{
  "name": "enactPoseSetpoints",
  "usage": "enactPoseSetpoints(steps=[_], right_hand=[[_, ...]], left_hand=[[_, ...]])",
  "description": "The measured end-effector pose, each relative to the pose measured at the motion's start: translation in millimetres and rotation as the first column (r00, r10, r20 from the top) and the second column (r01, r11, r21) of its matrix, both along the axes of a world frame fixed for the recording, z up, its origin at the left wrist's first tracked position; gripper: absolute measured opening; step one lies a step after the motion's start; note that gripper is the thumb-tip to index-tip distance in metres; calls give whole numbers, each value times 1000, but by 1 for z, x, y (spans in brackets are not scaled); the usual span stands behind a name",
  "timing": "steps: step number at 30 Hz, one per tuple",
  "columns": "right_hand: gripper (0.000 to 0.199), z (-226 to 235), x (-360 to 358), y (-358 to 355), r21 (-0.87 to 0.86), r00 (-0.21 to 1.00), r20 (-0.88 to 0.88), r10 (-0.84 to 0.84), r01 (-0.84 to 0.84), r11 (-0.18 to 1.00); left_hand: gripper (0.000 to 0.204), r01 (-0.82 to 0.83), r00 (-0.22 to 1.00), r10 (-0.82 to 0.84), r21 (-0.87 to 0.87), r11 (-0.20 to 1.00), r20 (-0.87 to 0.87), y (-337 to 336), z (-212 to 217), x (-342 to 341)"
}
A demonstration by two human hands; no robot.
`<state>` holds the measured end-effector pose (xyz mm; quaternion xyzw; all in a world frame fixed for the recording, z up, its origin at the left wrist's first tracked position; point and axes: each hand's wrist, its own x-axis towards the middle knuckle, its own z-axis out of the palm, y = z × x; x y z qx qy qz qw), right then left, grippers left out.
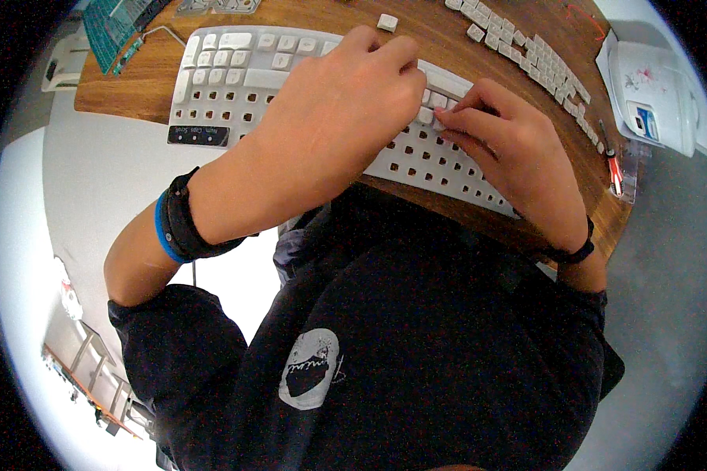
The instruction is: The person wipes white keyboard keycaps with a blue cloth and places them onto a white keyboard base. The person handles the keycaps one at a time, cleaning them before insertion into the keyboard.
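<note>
So the desk was a wooden tabletop (126, 98) with brown grain, smooth grey floor (660, 243) off to the right and a really bright patch of room lower left. The white keyboard (220, 85) sat at the near edge, right under both hands, part capped and part bare square sockets. Left hand (361, 98) was bent over the middle of it, fingers curled, tips hidden, so I couldn't tell if it held anything. Right hand (518, 137) had thumb and fingertips drawn together at a small squarish keycap (425, 115); gripping or just pressing, couldn't tell. Counts: one loose keycap (386, 22) beyond the board, one long band of keycaps (538, 67) (too many to count), one red-handled screwdriver (614, 173), one pale plastic tray (668, 94) and one green gridded mat (114, 31).
</note>
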<state>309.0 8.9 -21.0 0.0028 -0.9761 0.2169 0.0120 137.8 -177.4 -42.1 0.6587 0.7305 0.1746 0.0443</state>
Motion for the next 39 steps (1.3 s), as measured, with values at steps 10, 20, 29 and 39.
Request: enactPoseSetpoints(steps=[10,20,29,39], right_hand=[[22,-3,0,-1,-37,998,-57,-15,13,999],[28,-3,4,6,-96,1000,9,-9,10,995],[23,6,-2,37,-115,976,-152,-156,139,984],[35,3,-1,50,-17,978,-185,-99,97,995]], left_hand=[[27,-2,1000,2,7,1000,-13,0,1,0],[27,13,1000,-13,-4,1000,-11,0,2,-2],[28,26,1000,-25,28,999,-7,1,1,-4],[28,10,1000,-10,14,1000,16,1,1,-4]])
